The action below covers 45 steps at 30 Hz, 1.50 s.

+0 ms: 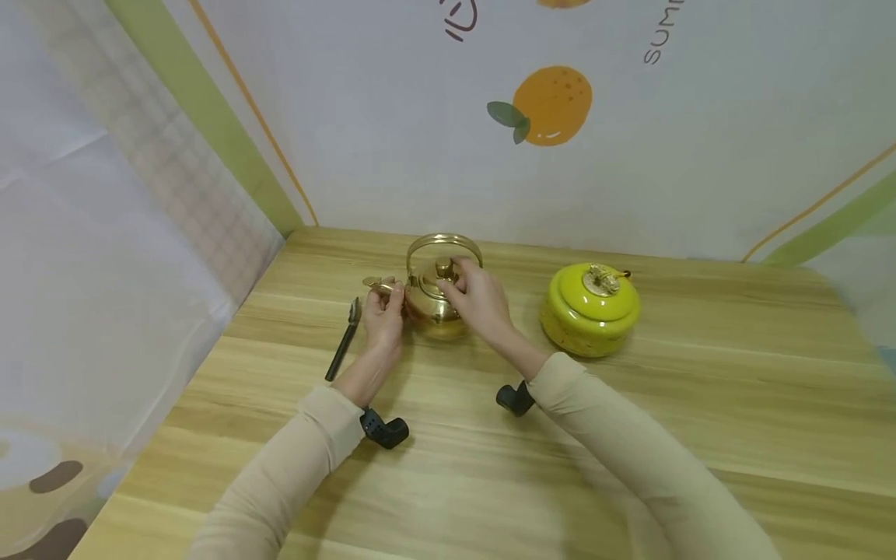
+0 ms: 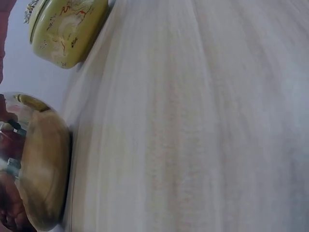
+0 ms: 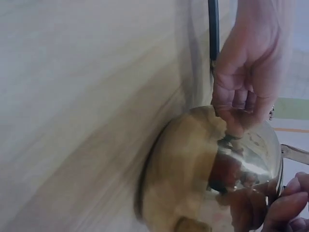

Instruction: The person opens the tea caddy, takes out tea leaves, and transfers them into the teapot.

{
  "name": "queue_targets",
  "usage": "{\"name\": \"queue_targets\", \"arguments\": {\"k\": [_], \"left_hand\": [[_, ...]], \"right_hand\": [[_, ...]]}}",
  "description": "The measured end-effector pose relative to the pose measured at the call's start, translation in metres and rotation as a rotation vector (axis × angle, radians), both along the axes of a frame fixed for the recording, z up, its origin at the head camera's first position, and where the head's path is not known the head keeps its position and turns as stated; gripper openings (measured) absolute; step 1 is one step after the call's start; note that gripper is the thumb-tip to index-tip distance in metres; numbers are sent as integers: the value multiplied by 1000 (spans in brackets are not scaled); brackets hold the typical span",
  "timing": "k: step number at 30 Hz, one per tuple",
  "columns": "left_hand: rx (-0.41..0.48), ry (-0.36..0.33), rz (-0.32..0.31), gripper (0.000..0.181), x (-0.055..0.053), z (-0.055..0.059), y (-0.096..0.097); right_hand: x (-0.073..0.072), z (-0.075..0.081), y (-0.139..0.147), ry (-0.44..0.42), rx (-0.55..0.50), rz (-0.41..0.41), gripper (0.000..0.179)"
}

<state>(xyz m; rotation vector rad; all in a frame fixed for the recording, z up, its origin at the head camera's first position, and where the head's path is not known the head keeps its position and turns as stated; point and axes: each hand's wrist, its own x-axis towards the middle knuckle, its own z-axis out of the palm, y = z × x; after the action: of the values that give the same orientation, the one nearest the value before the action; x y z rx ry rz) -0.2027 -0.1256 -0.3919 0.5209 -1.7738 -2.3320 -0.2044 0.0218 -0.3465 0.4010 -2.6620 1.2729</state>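
Observation:
A shiny gold kettle [image 1: 437,319] stands upright near the far edge of the table, its arched handle [image 1: 442,238] raised. My left hand [image 1: 383,320] holds the spout on the kettle's left side, thumb on top. From the right, my right hand [image 1: 481,299] reaches under the handle, with thumb and finger at the knob [image 1: 444,269] of the kettle lid. The lid sits on the kettle. In the right wrist view, the left hand [image 3: 251,63] has curled fingers against the kettle body [image 3: 183,164]; the right hand's fingertips [image 3: 287,208] show at the lower right.
Right of the kettle stands a lidded yellow pot [image 1: 590,315] with a gold ornament on top. A slim black-handled tool with a metal head [image 1: 343,342] lies left of the left hand. A patterned cloth [image 1: 420,140] hangs behind the wooden table [image 1: 448,482].

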Motion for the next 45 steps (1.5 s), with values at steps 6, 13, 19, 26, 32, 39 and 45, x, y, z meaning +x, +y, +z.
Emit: {"name": "queue_targets", "arguments": {"k": [6,13,19,26,32,39,45], "left_hand": [[-13,14,19,38,-1,0,2],[-32,32,23,35,-2,-1,2],[-57,48,26,32,-2,-2,3],[-52,69,31,29,-2,-2,4],[-44,58,30,30,-1,-3,4],[-75,55,25,33,0,-5,2],[-73,41,19,33,0,-6,0]], "right_hand": [[-6,7,-2,-29,88,-45,44],[-11,10,0,-41,83,-64,36],[-13,10,1,-31,79,-67,36],[-13,9,0,-21,66,-85,36],[-10,7,-1,9,40,-117,36],[-2,2,0,111,-24,-92,35],[13,-2,6,172,-92,0,31]]}}
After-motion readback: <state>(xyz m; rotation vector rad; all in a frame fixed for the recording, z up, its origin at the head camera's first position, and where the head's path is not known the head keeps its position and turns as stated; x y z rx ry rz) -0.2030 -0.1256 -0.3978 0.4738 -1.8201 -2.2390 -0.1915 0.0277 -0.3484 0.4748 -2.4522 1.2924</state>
